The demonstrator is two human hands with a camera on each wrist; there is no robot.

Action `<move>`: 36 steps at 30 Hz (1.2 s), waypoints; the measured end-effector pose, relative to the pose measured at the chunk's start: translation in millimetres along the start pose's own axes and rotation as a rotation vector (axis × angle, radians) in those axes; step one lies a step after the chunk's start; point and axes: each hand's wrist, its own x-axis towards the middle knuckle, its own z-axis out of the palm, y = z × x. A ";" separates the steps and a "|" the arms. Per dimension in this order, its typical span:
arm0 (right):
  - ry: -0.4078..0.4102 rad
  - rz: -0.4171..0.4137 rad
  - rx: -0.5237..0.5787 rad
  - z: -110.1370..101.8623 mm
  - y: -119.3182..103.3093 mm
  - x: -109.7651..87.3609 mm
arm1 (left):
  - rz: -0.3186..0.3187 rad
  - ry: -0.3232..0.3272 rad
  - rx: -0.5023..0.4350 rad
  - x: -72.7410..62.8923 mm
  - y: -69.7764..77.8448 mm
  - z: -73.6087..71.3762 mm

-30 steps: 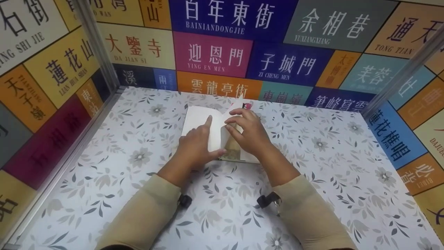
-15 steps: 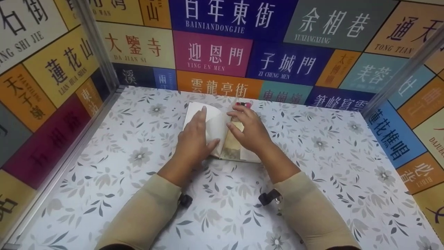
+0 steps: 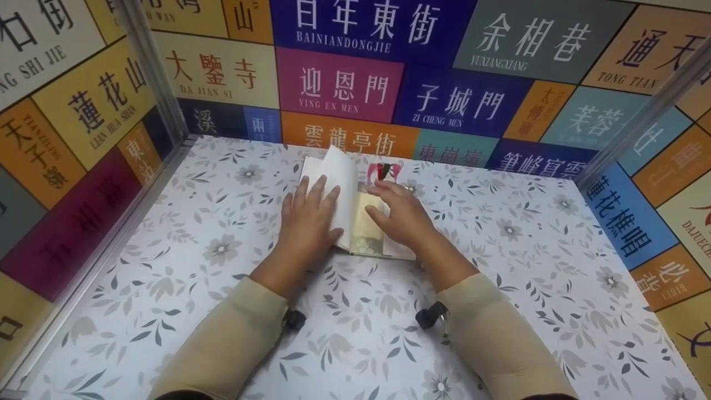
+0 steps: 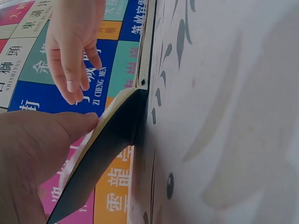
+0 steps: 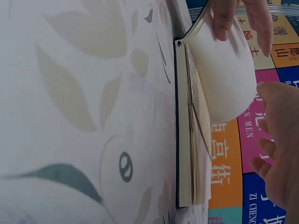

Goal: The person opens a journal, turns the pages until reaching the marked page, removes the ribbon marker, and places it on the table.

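A small book (image 3: 343, 191) with a dark cover lies open on the table, its left side tilted up. My left hand (image 3: 308, 222) rests on the white left-hand leaves with fingers spread; its thumb lies by the page edge. One white page (image 5: 229, 70) bows upward in the right wrist view. Over the right side hovers my right hand (image 3: 402, 214), fingers loosely bent and nothing between them. Beneath it shows a yellowish-brown paper (image 3: 367, 214), with a pink and red picture (image 3: 383, 171) at the top. The hand hides part of that side.
A white tablecloth (image 3: 222, 250) printed with grey flowers and leaves covers the table. Behind and at both sides stand panels (image 3: 339, 83) of coloured blocks with lettering, joined by metal posts (image 3: 158, 83). A dark strap piece (image 3: 430, 316) sits at the right wrist.
A white page has swung from the right side over to the left. The left hand has spread its fingers onto the left-hand leaves. The right hand has come away from the page and dropped slightly.
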 end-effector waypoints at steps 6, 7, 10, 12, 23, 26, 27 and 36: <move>-0.089 -0.041 -0.068 9.3 8.7 0.7 | 0.074 -0.149 0.028 -0.6 0.1 2.6; -0.106 -0.046 -0.080 11.0 9.8 0.4 | 0.081 -0.169 0.025 -1.0 -0.1 3.4; -0.157 -0.046 -0.108 15.6 12.4 -0.9 | 0.097 -0.212 0.028 -1.6 -1.2 6.5; -0.185 -0.035 -0.120 18.0 13.4 -1.8 | 0.098 -0.233 0.033 -1.7 -2.5 9.3; -0.307 -0.030 -0.200 26.2 12.7 -0.1 | 0.052 -0.315 0.003 -2.3 -6.6 14.6; -0.331 -0.035 -0.214 27.1 13.4 -0.7 | 0.038 -0.340 -0.019 -2.8 -6.0 13.7; -0.334 -0.036 -0.216 27.2 13.7 -0.9 | 0.034 -0.347 -0.024 -2.9 -5.9 13.6; -0.346 -0.017 -0.209 20.0 18.7 -5.2 | 0.002 -0.367 -0.047 -2.0 -7.4 16.7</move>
